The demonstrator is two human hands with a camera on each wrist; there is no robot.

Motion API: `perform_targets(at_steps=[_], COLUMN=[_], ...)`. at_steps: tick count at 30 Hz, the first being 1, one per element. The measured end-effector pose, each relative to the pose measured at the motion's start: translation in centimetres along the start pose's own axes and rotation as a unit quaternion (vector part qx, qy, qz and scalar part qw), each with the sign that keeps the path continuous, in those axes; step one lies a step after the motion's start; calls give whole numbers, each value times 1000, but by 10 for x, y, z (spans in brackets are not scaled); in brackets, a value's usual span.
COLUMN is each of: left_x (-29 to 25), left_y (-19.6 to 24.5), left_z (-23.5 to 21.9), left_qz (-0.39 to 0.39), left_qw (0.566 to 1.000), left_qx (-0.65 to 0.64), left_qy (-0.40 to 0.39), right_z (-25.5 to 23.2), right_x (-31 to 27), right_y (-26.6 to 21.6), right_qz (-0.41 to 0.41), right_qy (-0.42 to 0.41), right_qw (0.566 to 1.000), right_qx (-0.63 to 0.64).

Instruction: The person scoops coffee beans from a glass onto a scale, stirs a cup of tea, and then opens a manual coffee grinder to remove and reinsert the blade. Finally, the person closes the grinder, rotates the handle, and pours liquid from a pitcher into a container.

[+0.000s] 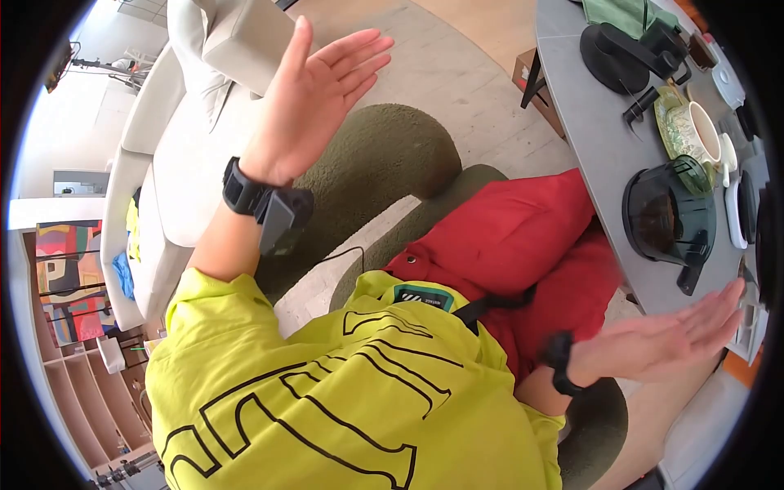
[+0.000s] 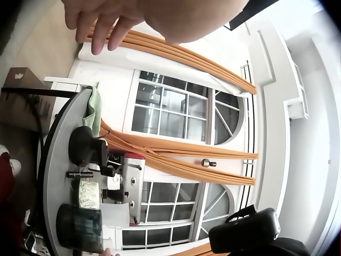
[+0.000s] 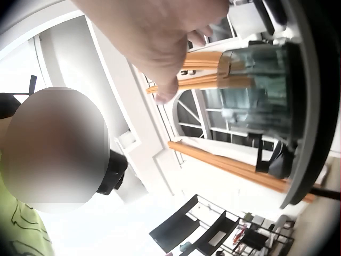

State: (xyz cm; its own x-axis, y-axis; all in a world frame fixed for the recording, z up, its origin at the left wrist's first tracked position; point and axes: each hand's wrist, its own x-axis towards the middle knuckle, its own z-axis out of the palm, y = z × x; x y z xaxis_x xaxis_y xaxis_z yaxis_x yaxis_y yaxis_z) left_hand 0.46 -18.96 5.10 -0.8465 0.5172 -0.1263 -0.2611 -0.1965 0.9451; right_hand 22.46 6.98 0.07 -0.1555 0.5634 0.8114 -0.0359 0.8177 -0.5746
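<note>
My left hand [image 1: 314, 102] is raised in front of the pale sofa, palm showing, fingers straight and thumb apart, holding nothing. At the top of the left wrist view, the fingers of that left hand [image 2: 104, 24] hang extended. Low at the right of the head view, my right hand [image 1: 661, 339] is held out flat with nothing in it. Nearest to it on the grey table [image 1: 563, 90] stands a smoky see-through container [image 1: 653, 216] with a dark handle. The right wrist view shows the right hand [image 3: 165, 40] beside that container [image 3: 256, 90], its fingertips partly hidden.
Farther along the table are a cream pot [image 1: 701, 131], a small black handled tool [image 1: 641, 106], a round black appliance [image 1: 612, 61] and a green cloth [image 1: 625, 12]. A dark green fuzzy seat [image 1: 384, 151] stands below the left hand. A cardboard box [image 1: 543, 102] sits under the table.
</note>
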Motion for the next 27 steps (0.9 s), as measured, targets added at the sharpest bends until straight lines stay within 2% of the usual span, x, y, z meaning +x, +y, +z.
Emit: perform_targets(at_steps=[1,3,4,5,6,7,8,10,11,12,13,14,15,16,17,19,20,21,22,23,25,26,27], left_x=[-3,-2,3,15,18,31,35,40,29,23,22,22,10,-2,-14,-15,-15,-14,-13,-3,20,39,56], left_y=[-5,-23,-39,-64,-82,-103,-117,-114,-122,-124,-140,-156,-155,-154,-152,-155,-155,-149,-143,-138,-105,-99,-96], left_z=[2,12,20,20,48,55,51,60,67,78,83,88,96,103,111,121,126,126,125,121,118,105,93], left_qz=[1,4,-24,-63,-143,-88,-96,-99,-125,-144,-96,-44,-37,-28,-19,66,95,199,300,343,384,383,378], left_qw=[1000,999,998,995,975,989,988,988,990,989,995,993,990,985,978,956,944,891,818,796,693,661,630], left_qx=[-2,-48,-50,-70,-158,-113,-115,-114,-67,-22,40,100,112,123,133,232,264,360,447,448,553,595,636], left_qy=[-1,2,17,-29,-69,39,32,15,28,38,-5,-41,-81,-120,-159,-169,-173,-191,-205,-220,-260,-248,-236], right_z=[20,57,94,132,188,208,209,209,199,190,185,178,167,152,148,137,127,118,113,107,94,88,81], right_x=[-5,-16,-37,-59,-94,-104,-107,-106,-114,-117,-113,-110,-106,-102,-104,-96,-92,-77,-68,-60,-48,-45,-40], right_y=[-21,-52,-60,-68,-59,-51,-46,-36,-31,-23,-17,-11,-5,1,11,17,18,8,1,-6,-14,-4,-3], right_qz=[-12,112,181,251,255,230,224,246,254,228,193,226,223,193,214,255,371,474,465,461,435,450,450], right_qy=[6,-161,-246,-326,-323,-330,-326,-303,-302,-282,-258,-247,-246,-256,-247,-226,-190,-147,-146,-142,-199,-248,-243], right_qw=[992,949,911,864,839,823,827,808,810,838,864,861,864,887,869,830,745,639,609,612,657,646,650], right_qx=[126,246,277,291,355,401,400,441,433,408,386,383,380,333,370,442,521,587,626,626,583,565,562])
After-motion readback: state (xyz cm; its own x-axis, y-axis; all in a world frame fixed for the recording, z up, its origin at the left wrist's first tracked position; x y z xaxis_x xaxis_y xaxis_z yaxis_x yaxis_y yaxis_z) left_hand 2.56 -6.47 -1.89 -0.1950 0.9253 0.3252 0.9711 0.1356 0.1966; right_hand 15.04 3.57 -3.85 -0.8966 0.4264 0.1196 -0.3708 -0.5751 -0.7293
